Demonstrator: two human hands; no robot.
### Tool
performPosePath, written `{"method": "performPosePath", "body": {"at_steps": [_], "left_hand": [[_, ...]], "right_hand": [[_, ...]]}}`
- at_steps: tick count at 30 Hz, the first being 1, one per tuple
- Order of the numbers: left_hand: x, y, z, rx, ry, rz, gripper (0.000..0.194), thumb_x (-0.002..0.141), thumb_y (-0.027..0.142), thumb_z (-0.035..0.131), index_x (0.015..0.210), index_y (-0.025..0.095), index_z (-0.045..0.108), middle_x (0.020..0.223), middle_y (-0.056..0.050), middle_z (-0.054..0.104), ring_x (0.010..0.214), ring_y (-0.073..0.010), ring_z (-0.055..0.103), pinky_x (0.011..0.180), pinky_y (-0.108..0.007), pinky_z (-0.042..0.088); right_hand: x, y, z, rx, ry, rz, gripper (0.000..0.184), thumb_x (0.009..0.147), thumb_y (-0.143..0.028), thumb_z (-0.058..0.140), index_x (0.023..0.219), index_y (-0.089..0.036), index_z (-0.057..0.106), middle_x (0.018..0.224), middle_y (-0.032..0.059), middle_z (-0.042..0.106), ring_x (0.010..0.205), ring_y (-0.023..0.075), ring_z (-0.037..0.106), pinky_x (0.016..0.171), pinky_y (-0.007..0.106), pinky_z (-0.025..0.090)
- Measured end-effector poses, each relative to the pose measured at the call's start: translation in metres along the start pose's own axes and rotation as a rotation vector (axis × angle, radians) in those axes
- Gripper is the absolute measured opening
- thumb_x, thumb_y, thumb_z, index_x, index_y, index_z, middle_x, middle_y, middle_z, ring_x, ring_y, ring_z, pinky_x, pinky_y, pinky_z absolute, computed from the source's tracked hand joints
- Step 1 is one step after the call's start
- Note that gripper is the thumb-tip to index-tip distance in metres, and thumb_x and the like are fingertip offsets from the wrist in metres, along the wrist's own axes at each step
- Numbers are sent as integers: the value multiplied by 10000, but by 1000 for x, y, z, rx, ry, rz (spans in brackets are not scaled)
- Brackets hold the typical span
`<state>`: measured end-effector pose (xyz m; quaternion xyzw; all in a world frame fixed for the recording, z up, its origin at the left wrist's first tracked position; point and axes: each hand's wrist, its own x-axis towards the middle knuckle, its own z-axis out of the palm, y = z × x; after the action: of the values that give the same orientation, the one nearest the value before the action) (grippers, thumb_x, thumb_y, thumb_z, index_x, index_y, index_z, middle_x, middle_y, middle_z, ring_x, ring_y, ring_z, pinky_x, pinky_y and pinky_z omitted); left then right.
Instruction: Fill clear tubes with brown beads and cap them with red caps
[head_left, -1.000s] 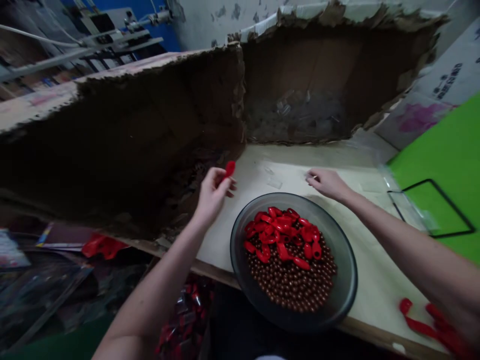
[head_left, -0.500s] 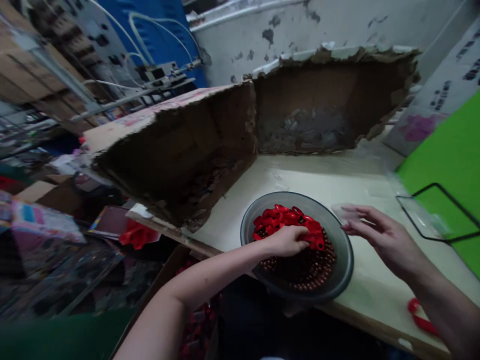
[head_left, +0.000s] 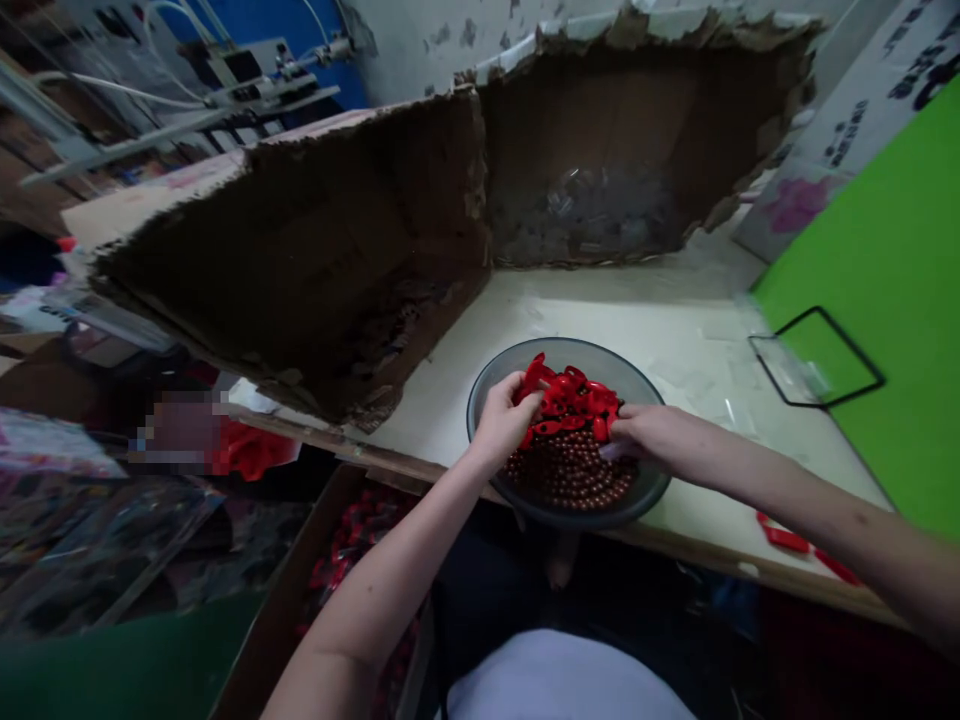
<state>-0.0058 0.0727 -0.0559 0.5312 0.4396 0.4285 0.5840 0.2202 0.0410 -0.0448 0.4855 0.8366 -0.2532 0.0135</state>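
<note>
A dark round bowl point(head_left: 491, 375) sits at the near edge of a pale table point(head_left: 675, 340). It holds many small brown beads point(head_left: 570, 470) with a heap of red plastic pieces point(head_left: 577, 400) on top. My left hand point(head_left: 504, 420) reaches into the bowl's left side, fingers closed on a red piece. My right hand point(head_left: 651, 432) comes in from the right, fingers curled at the heap's edge over a small clear piece; what it grips is hard to make out.
A torn cardboard box point(head_left: 315, 250) lies open on the left, a second one point(head_left: 637, 130) behind with clear bits inside. A green board point(head_left: 892, 250) with a black wire frame point(head_left: 817, 355) stands right. Red pieces point(head_left: 795, 540) lie at the table's edge; a box point(head_left: 352, 550) of red parts sits below.
My left hand went from holding a red piece near the left box into the bowl. My right hand moved from the far table to the bowl's right side.
</note>
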Motion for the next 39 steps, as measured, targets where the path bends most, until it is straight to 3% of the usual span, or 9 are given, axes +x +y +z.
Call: {"method": "performPosePath", "body": {"at_steps": [3, 7, 12, 16, 19, 25, 30, 35, 39], "left_hand": [[-1, -11, -1, 46, 54, 2, 122, 788, 214, 550, 885, 182, 617, 689, 26, 573, 650, -106, 529, 650, -211, 431], [1, -16, -2, 18, 89, -45, 192, 831, 347, 563, 948, 199, 600, 742, 13, 584, 632, -107, 521, 622, -219, 433], [-1, -14, -6, -133, 107, -82, 436, 873, 585, 433, 981, 197, 602, 646, 26, 486, 531, -91, 459, 497, -201, 386], [-3, -14, -8, -237, 143, -70, 371, 873, 513, 473, 995, 190, 610, 640, 36, 457, 504, -79, 432, 458, -188, 369], [-3, -13, -8, -171, 172, -73, 310, 851, 429, 543, 1045, 198, 612, 646, 27, 511, 536, -92, 464, 501, -197, 411], [-5, -9, -7, -13, 112, 21, 326, 837, 275, 540, 1139, 258, 661, 814, -21, 626, 688, -130, 554, 670, -253, 476], [-11, -4, -8, 69, 54, 88, 278, 808, 209, 501, 914, 247, 756, 826, -28, 564, 668, -113, 507, 616, -230, 449], [-19, 10, -6, -38, -62, 78, 275, 805, 262, 531, 987, 224, 734, 918, -34, 505, 658, -102, 499, 520, -212, 444], [-19, 19, -3, -27, -38, 71, 229, 778, 332, 616, 910, 178, 722, 942, -33, 507, 628, -80, 500, 503, -201, 426]], "right_hand": [[19, -2, 16, -158, -62, 2, 206, 848, -297, 565, 698, -181, 646, 791, 80, 639, 662, 189, 607, 588, 278, 411], [37, -19, 37, -96, -85, -66, 121, 818, -131, 527, 793, -168, 640, 844, 92, 675, 735, 204, 637, 636, 277, 427], [41, -25, 33, 301, -113, -128, 98, 801, -143, 565, 860, -187, 630, 861, 33, 702, 808, 185, 647, 738, 283, 460], [34, -19, 21, 678, -154, -112, 176, 826, -289, 609, 973, -192, 627, 980, 35, 702, 914, 188, 645, 833, 323, 478], [27, -23, 16, 948, -163, -78, 269, 808, -361, 656, 1003, -178, 628, 1055, 58, 693, 1000, 197, 637, 913, 358, 466], [16, -38, 11, 1175, 111, 49, 324, 743, -381, 740, 990, -195, 642, 1028, 48, 708, 959, 191, 653, 893, 367, 479], [16, -42, 2, 1157, 281, 11, 333, 752, -381, 734, 1027, -207, 662, 1023, 51, 712, 962, 206, 660, 885, 368, 498], [20, -47, -10, 1129, 386, -2, 312, 752, -379, 732, 991, -203, 637, 974, 33, 701, 896, 183, 667, 853, 348, 526], [23, -55, -15, 1152, 422, -8, 328, 735, -379, 743, 965, -204, 590, 949, 29, 690, 839, 182, 675, 818, 371, 552]]}}
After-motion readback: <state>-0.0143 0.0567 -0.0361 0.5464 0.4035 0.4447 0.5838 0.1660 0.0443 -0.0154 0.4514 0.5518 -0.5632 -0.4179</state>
